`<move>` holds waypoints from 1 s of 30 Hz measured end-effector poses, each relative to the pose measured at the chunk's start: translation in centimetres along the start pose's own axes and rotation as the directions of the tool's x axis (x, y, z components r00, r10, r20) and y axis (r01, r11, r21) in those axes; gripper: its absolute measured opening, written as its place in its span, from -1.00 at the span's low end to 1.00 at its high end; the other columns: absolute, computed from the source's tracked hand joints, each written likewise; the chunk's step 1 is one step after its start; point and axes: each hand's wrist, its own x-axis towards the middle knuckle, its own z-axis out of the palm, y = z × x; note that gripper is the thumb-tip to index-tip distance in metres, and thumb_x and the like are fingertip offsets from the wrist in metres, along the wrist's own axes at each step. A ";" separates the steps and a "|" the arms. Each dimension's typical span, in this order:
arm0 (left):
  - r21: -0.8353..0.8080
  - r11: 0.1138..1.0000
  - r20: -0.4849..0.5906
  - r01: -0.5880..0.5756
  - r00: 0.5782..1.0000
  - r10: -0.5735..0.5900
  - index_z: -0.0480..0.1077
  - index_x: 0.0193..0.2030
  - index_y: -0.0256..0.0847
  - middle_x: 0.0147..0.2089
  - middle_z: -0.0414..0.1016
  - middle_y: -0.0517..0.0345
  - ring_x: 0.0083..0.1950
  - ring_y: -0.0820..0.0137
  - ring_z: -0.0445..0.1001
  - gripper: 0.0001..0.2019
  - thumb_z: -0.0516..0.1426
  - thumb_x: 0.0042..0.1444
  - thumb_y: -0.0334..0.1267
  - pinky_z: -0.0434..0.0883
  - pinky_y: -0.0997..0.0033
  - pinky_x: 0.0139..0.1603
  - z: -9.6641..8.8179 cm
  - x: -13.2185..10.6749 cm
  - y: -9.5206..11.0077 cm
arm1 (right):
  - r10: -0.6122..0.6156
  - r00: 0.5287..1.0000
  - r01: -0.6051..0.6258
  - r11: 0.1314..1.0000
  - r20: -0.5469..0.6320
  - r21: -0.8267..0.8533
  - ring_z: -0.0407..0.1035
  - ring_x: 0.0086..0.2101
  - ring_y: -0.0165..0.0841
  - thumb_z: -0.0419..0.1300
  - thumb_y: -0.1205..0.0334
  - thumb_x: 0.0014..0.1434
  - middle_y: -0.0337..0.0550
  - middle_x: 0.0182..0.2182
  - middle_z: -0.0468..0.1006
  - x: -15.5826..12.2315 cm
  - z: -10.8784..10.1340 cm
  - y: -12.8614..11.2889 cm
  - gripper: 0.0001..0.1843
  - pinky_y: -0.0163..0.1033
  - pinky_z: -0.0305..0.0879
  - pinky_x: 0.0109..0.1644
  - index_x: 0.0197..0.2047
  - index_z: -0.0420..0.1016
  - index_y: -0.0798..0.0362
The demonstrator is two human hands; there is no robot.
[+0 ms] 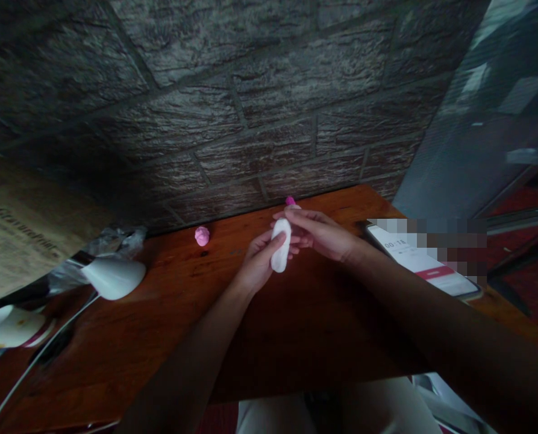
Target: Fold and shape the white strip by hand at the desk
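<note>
A block-patterned wall (269,90) backs a wooden desk (151,328). Above the desk, the left hand (260,256) pinches a white oblong piece (280,260) between thumb and fingers; the right hand (326,237) bends close beside it, its grip too dim to tell. Seemingly two-handed handling; the next move calls for a steady left hold.

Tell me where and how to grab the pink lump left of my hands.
Likely best from above: pinch the pink lump across its left and right sides. It looks small and roundish, stands apart on the table, and the wall is close behind. Your left hand holds the white piece.
</note>
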 end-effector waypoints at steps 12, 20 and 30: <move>-0.103 0.989 0.001 0.111 0.994 -0.111 0.56 -0.17 -0.31 -0.31 0.64 -0.02 -0.45 0.40 0.54 -0.52 0.18 0.12 0.14 0.44 0.43 -0.38 0.1 0.2 0.4 | -0.122 0.989 0.114 0.988 -0.078 -0.099 0.21 -0.57 -0.54 0.39 0.02 0.03 -0.27 -0.53 0.44 -0.1 0.3 -0.2 -0.72 -0.40 0.09 -0.57 -0.33 0.61 0.08; -0.194 0.969 0.019 0.150 0.989 -0.149 0.51 -0.17 -0.30 -0.34 0.62 0.02 -0.50 0.47 0.48 -0.60 0.20 0.14 0.06 0.44 0.43 -0.37 0.1 -0.1 0.0 | -0.055 0.999 0.055 0.998 0.002 0.010 0.24 -0.56 -0.53 0.37 -0.05 0.05 -0.28 -0.52 0.43 -0.2 0.4 -0.3 -0.68 -0.42 0.19 -0.57 -0.38 0.59 0.06; -0.213 0.967 0.032 0.144 0.990 -0.140 0.49 -0.20 -0.27 -0.38 0.60 0.08 -0.49 0.47 0.47 -0.63 0.22 0.11 0.05 0.40 0.46 -0.42 0.3 -0.3 0.3 | -0.020 0.999 0.022 0.998 -0.040 0.052 0.24 -0.57 -0.51 0.37 -0.09 0.04 -0.26 -0.52 0.48 -0.1 0.1 -0.3 -0.63 -0.38 0.22 -0.55 -0.27 0.63 0.06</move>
